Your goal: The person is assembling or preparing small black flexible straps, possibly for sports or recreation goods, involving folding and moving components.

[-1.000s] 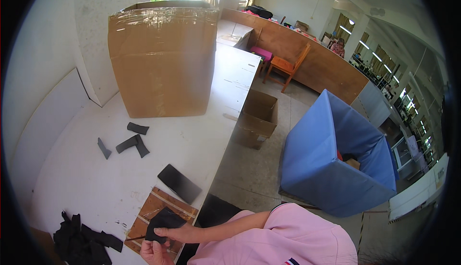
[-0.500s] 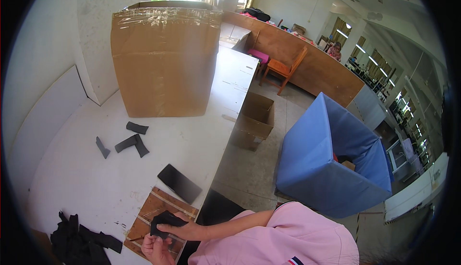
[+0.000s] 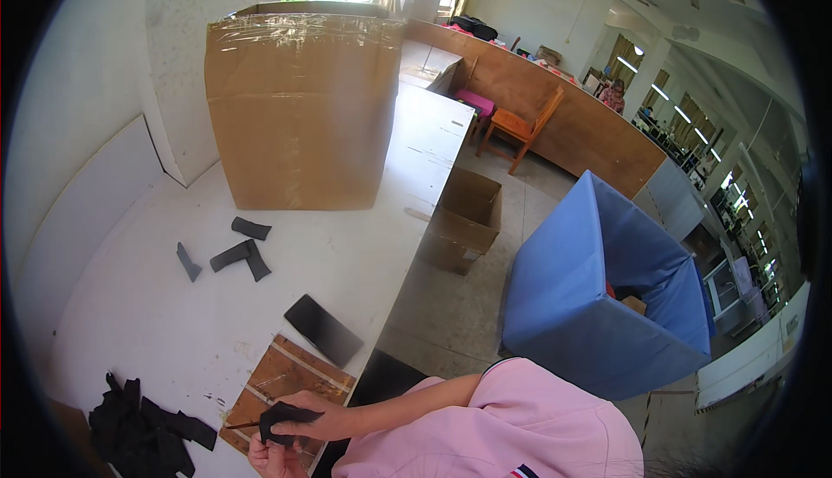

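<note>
A black fabric piece (image 3: 277,420) is bunched up between my two hands over a brown wooden board (image 3: 290,370). My right hand (image 3: 325,415) closes around it from the right, fingers curled. From below, my left hand (image 3: 274,458) pinches its lower edge. Beside the fabric's left side shows a thin dark rod (image 3: 242,426); whether it touches the piece I cannot tell. A flat black strip (image 3: 322,331) lies just past the board. Several small dark strips (image 3: 251,228) are scattered farther up the white table (image 3: 173,339).
A heap of black fabric pieces (image 3: 143,430) lies at the near left. A tall taped cardboard box (image 3: 299,118) stands on the table's far part. Beyond the table edge are a smaller open carton (image 3: 468,218), a blue fabric bin (image 3: 555,287) and a wooden chair (image 3: 520,123).
My hands have shifted slightly left and down with the black fabric piece, and it has turned between my fingers. More of the thin rod shows. The view has moved slightly.
</note>
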Demonstrator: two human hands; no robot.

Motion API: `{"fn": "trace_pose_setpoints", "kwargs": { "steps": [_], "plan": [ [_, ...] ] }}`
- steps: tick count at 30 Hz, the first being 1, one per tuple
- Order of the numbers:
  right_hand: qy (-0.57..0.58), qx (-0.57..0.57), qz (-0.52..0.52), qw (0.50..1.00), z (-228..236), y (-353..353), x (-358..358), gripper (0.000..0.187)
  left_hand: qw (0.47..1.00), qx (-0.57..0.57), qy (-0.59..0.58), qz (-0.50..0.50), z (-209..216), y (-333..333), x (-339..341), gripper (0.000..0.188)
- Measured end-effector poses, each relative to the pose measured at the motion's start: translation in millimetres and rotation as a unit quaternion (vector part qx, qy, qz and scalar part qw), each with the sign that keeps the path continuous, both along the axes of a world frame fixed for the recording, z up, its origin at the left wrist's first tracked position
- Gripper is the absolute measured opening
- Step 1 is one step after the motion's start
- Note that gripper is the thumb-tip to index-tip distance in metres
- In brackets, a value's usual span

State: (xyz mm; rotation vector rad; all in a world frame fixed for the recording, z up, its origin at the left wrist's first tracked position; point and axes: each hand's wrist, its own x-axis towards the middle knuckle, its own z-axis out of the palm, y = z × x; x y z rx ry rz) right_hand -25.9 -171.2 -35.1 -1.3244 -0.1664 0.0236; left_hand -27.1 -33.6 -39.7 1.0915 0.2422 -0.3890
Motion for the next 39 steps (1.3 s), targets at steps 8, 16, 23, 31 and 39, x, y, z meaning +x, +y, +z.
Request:
{"fn": "trace_pose_setpoints", "kwargs": {
  "steps": [8, 16, 23, 31, 39],
  "plan": [
    [-0.057, -0.426, -0.212, 0.878, -13.6, -38.0, 12.3, 0.029, 0.970, 0.188, -0.155, 0.012, -0.2, 11.7, -8.2, 0.009],
    [-0.173, -0.229, -0.059, 0.956, 4.6, -20.5, -7.7, 0.016, 0.983, 0.108, -0.144, -0.020, -8.1, -9.8, -9.6, 0.009],
    [-0.205, -0.429, -0.074, 0.877, -12.8, -16.2, -4.4, 0.008, 0.926, 0.264, -0.259, 0.079, -30.8, -29.6, -11.1, 0.009],
    [-0.067, -0.310, -0.136, 0.938, -25.9, -16.7, 6.8, 0.009, 0.996, 0.018, -0.053, 0.069, -60.8, -3.6, 8.3, 0.021],
    [-0.110, -0.253, -0.144, 0.950, -27.0, -9.7, 4.7, 0.009, 0.971, 0.181, -0.144, 0.054, -35.4, -18.5, -0.1, 0.024]
  ]
}}
